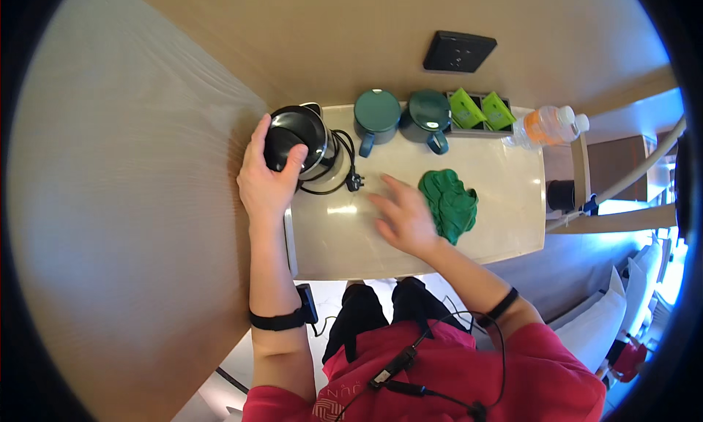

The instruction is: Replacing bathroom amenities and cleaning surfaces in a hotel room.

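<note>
A black-lidded electric kettle point(305, 128) stands at the left end of the small table. My left hand point(267, 183) grips it from the near left, fingers along its side and thumb on the lid. The kettle's black power cord point(348, 143) curls around its right side and ends in a three-pin plug point(355, 181) on the tabletop. My right hand point(405, 213), slightly blurred, is over the table with its fingers apart and nothing in them. Just right of that hand lies a crumpled green cloth point(449, 202); my wrist is by its lower left edge.
Two lidded green mugs point(377, 114) point(426, 114) stand along the back wall. Beside them is a grey divided tray point(478, 132) with green sachets point(467, 108), then two plastic water bottles point(541, 126). A black socket plate point(459, 51) is on the wall. A wooden panel point(137, 202) borders the left.
</note>
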Motion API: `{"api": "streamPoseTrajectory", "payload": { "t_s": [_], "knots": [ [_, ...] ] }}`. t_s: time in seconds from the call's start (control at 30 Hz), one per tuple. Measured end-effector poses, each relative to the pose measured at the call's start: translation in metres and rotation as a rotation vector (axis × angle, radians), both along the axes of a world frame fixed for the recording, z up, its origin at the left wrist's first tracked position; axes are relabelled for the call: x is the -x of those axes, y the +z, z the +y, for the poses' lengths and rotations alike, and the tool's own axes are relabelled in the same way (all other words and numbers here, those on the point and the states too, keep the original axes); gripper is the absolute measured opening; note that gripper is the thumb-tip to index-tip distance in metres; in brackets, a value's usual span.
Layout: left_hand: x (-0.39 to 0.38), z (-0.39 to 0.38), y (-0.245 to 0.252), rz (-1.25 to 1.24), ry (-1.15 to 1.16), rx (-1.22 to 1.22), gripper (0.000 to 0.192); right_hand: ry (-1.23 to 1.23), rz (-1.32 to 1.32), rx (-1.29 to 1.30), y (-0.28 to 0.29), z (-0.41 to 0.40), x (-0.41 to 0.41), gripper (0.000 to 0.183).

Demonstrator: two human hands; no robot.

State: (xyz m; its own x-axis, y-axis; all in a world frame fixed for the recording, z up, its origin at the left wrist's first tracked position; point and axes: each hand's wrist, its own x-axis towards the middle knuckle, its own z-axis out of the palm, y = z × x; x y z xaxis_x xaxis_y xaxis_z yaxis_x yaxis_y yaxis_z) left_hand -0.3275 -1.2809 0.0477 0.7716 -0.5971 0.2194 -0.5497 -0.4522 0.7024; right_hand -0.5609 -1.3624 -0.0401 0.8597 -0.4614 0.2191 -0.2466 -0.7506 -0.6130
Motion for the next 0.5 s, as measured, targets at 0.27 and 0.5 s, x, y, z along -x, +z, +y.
{"api": "streamPoseTrajectory", "payload": {
  "t_s": [0.27,0.5],
  "knots": [
    [-0.006,0.004,-0.01,0.015,-0.003,0.049,0.061,-0.089,0.042,-0.274,-0.04,0.064,-0.072,0.058],
    [-0.025,-0.025,-0.013,0.029,-0.124,0.14,0.049,-0.142,0.039,-0.082,-0.067,0.087,-0.127,0.069]
  ]
}}
